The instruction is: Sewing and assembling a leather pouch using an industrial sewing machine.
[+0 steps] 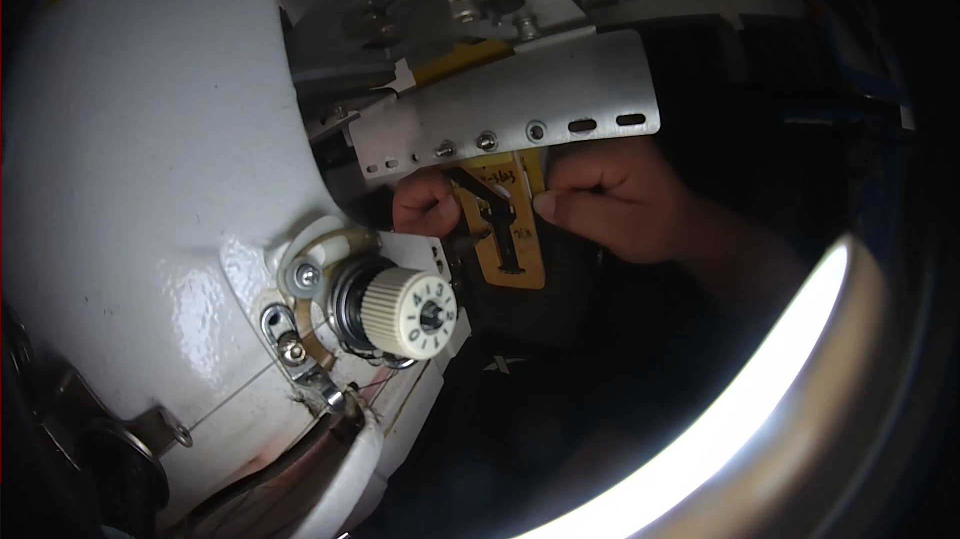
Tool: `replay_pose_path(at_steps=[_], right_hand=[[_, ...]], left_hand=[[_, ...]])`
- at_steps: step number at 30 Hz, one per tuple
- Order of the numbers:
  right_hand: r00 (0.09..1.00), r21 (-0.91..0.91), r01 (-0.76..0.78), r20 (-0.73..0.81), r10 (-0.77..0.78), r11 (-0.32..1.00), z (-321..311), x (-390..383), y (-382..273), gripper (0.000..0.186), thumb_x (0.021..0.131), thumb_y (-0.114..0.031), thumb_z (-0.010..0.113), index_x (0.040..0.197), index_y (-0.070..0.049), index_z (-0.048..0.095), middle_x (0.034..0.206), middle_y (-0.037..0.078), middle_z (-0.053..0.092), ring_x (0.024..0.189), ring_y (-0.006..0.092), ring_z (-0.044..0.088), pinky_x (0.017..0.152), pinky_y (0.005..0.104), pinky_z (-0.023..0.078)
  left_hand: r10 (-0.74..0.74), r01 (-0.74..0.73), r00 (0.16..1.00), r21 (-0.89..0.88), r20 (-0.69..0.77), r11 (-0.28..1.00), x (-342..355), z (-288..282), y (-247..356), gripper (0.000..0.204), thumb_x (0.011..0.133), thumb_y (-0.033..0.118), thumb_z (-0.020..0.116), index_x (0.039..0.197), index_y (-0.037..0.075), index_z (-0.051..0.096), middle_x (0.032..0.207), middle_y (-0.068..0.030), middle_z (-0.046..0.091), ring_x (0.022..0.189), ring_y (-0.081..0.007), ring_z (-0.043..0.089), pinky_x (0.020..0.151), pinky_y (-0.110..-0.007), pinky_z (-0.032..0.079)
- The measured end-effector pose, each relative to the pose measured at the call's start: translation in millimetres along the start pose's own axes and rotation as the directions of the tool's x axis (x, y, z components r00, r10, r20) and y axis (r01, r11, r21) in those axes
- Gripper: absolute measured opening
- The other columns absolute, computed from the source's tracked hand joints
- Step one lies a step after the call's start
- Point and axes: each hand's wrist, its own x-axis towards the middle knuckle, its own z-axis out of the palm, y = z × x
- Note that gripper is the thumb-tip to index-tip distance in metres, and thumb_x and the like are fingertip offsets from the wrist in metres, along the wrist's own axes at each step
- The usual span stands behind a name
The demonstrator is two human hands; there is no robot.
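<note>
Below a slotted metal bracket (510, 104), a flat amber plate (515, 274) hangs tilted. It has a dark slot-like shape down its middle and some handwriting. My left hand (425, 204) is closed at the plate's left edge, its fingers curled. On the opposite side, my right hand (625, 199) is closed with the thumb pressed against the yellow strip along the plate's edge. The bracket hides the plate's top and part of both hands. What lies behind the plate is too dark to make out.
A white sewing machine body (150, 139) fills the left side. Its ribbed cream dial (405, 314) juts out near the hands, with a metal lever (290, 349) and screws beside it. Metal fittings (460, 4) stand above the bracket. A bright curved glare (720, 419) crosses the lower right.
</note>
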Motion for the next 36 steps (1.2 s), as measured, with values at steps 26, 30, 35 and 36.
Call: replay_pose_path(at_steps=[26, 30, 35, 36], right_hand=[[0.996, -0.179, 0.038, -0.078, -0.052, 0.983, -5, -9, -10, 0.015, 0.087, -0.014, 0.072, 0.086, 0.001, 0.07, 0.077, 0.009, 0.069, 0.07, 0.0167, 0.064, 0.065, 0.0337, 0.05], [0.951, -0.467, 0.04, -0.255, -0.178, 0.883, -9, -31, -34, 0.02, 0.082, -0.018, 0.077, 0.083, -0.005, 0.062, 0.08, 0.007, 0.064, 0.079, 0.0188, 0.063, 0.068, 0.0349, 0.048], [0.986, -0.527, -0.141, -0.15, 0.071, 0.838, -16, -48, -58, 0.035, 0.078, -0.024, 0.081, 0.065, -0.008, 0.052, 0.061, 0.006, 0.056, 0.059, 0.0212, 0.058, 0.054, 0.0367, 0.043], [0.993, -0.446, -0.107, -0.087, 0.076, 0.889, -13, -44, -49, 0.04, 0.08, -0.029, 0.08, 0.059, -0.009, 0.053, 0.052, 0.006, 0.054, 0.048, 0.0241, 0.057, 0.048, 0.0381, 0.042]], left_hand=[[0.016, -0.016, 0.998, -0.008, -0.058, 1.0, -22, -3, -16, 0.04, 0.094, 0.017, 0.069, 0.127, -0.003, 0.058, 0.112, -0.0149, 0.07, 0.098, -0.0248, 0.072, 0.09, -0.036, 0.058], [0.05, -0.038, 0.982, 0.066, -0.182, 0.997, -19, 72, -9, 0.064, 0.088, 0.032, 0.077, 0.135, 0.001, 0.046, 0.123, -0.0135, 0.061, 0.112, -0.0242, 0.065, 0.097, -0.037, 0.054], [-0.18, 0.197, 0.962, 0.066, -0.206, 0.978, -27, 115, 24, 0.116, 0.066, 0.05, 0.091, 0.152, -0.001, 0.032, 0.141, -0.0166, 0.05, 0.131, -0.0283, 0.053, 0.109, -0.042, 0.045], [-0.206, 0.227, 0.957, 0.083, -0.205, 0.97, -32, 112, 33, 0.116, 0.065, 0.047, 0.093, 0.152, -0.001, 0.033, 0.141, -0.0165, 0.05, 0.131, -0.0275, 0.054, 0.108, -0.04, 0.046]])
